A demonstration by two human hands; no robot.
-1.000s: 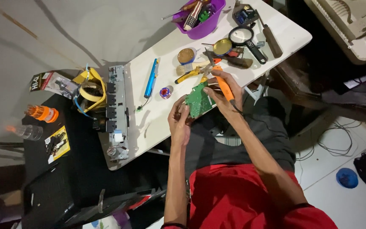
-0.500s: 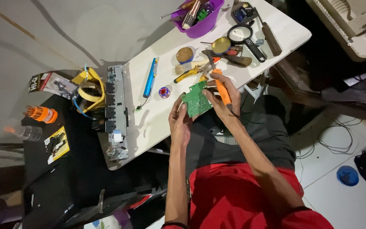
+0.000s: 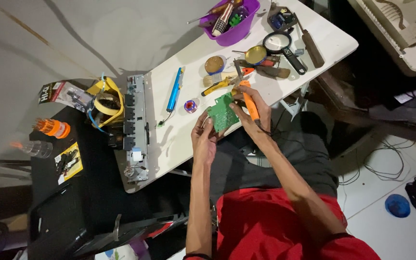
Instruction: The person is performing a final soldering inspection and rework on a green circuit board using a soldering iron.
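Long white rectangular table (image 3: 179,139) runs diagonally, its long axis from 7 o'clock to 1 o'clock in the head view. The person sits at its lower-right edge, both forearms reaching up toward 12 o'clock.

Small green rectangular circuit board (image 3: 222,113) is held over the table's near edge, between the two hands and touching both. Its long axis tilts from about 7 to 1 o'clock, roughly parallel to the table.

Left hand (image 3: 204,139) sits at 7 o'clock of the board, fingers curled and pinching the board's lower-left corner from below. It is the supporting hand.

Right hand (image 3: 252,107) sits at 3 o'clock of the board, closed around an orange-handled soldering iron (image 3: 249,100) in a pen-like grip. The iron's long axis runs from about 5 to 11 o'clock, its tip near the board's upper-right edge; actual contact cannot be told.

Around 10 o'clock of the board: small purple-and-red round spool (image 3: 190,105), then slim blue pen-shaped tool (image 3: 174,90), both lying on the table, apart from the hands.
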